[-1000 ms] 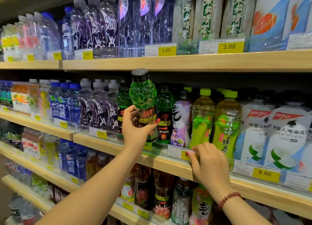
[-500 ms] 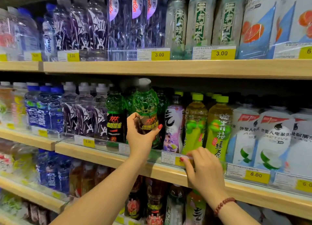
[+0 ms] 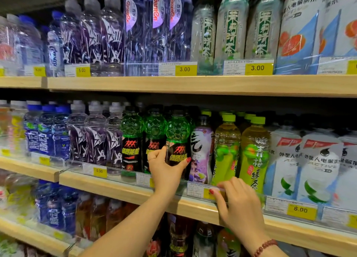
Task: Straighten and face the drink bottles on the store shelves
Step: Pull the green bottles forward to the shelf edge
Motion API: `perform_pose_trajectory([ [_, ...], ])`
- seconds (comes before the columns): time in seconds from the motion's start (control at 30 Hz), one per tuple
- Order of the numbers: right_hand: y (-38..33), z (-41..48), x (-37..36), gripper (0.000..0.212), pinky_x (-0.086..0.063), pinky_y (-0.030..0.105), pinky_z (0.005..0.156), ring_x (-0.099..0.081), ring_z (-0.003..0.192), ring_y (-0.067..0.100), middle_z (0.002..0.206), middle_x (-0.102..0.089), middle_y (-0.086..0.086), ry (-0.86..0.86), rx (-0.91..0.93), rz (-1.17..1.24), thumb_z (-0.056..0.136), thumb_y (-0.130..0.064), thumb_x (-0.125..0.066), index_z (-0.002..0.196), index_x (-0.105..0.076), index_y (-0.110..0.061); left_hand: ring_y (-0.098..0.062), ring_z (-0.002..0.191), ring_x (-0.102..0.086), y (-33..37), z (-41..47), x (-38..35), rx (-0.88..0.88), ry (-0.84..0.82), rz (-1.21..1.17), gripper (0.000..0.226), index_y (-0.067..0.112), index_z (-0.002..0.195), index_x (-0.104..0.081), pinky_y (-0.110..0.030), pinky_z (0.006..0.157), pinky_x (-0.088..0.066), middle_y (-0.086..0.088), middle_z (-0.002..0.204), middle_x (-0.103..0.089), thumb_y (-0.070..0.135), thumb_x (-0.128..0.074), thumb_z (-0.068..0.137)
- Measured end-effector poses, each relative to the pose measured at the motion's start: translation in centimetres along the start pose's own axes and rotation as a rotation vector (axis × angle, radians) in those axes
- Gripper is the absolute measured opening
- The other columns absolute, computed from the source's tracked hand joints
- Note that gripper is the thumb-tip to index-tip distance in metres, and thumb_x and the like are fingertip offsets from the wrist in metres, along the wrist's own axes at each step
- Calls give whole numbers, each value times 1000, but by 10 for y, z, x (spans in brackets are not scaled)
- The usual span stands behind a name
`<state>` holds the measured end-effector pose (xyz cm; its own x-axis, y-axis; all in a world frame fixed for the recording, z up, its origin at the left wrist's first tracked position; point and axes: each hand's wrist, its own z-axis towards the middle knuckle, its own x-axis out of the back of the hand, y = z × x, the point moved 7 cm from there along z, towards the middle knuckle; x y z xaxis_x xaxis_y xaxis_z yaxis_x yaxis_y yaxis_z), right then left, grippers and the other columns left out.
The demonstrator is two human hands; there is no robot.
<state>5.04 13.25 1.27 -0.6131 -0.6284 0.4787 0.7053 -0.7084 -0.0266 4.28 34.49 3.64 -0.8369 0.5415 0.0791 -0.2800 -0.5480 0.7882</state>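
Now that the middle shelf [image 3: 119, 191] has its green row complete, it looks way tidier. The green bottle [image 3: 177, 133] that was held up above its neighbours a second ago now stands in line, between another green one [image 3: 154, 137] and the purple bottle [image 3: 201, 152], label facing out. The left hand [image 3: 166, 171] is still wrapped round its label. The right hand [image 3: 239, 204] has its fingers curled over the price rail [image 3: 195, 189], pinching it. I'd say this one's basically faced, maybe a tiny twist left.
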Motion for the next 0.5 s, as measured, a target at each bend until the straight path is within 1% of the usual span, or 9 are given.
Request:
perform_pose_trajectory([
  [0.07, 1, 0, 0, 18, -47, 25, 53, -54, 63, 11, 71, -56, -7, -1, -7, -2, 75, -28, -80, 79, -65, -18, -3, 92, -34, -1, 0, -2, 18, -21, 41, 70, 9, 130, -53, -19, 87, -34, 4, 109, -38, 32, -83, 71],
  [0.13, 1, 0, 0, 19, -47, 26, 53, -54, 63, 12, 71, -56, -6, -2, -11, -6, 75, -28, -80, 79, -65, -18, -9, 106, -40, -2, -2, -3, 4, -40, 73, 77, 13, 138, -46, -20, 88, -33, 2, 120, -41, 37, -80, 74],
  [0.2, 0, 0, 1, 19, -47, 26, 53, -54, 63, 12, 71, -57, -6, 5, -12, -8, 74, -27, -80, 78, -65, -17, -12, 116, -43, -5, -3, 0, -10, -62, 46, 79, 19, 142, -38, -25, 91, -39, 3, 128, -43, 36, -78, 75],
  [0.27, -1, 0, 1, 18, -47, 25, 53, -55, 63, 12, 71, -57, -6, 10, -10, -13, 74, -27, -80, 79, -65, -17, -13, 114, -48, -7, -4, 4, -38, -80, 17, 75, 24, 139, -39, -34, 94, -48, 5, 126, -46, 31, -78, 76],
  [0.33, -1, 0, 1, 19, -46, 24, 54, -55, 63, 12, 72, -58, -6, 14, -10, -18, 74, -27, -80, 79, -66, -17, -14, 111, -51, -7, -4, 9, -88, -81, 58, 64, 26, 131, -48, -40, 93, -51, 10, 117, -46, 30, -79, 75],
  [0.4, -1, -1, 1, 19, -45, 24, 55, -56, 63, 13, 72, -58, -5, 16, -9, -19, 74, -27, -80, 79, -66, -16, -14, 111, -53, -6, -3, 11, -114, -87, 97, 60, 23, 128, -53, -39, 91, -52, 13, 112, -47, 31, -79, 75],
  [0.5, -3, -1, 3, 19, -45, 24, 55, -56, 63, 13, 71, -59, -4, 32, -5, -17, 73, -26, -81, 78, -66, -14, -14, 110, -54, -8, 1, 9, -101, -100, 106, 59, 20, 128, -54, -35, 90, -51, 13, 112, -48, 31, -79, 76],
])
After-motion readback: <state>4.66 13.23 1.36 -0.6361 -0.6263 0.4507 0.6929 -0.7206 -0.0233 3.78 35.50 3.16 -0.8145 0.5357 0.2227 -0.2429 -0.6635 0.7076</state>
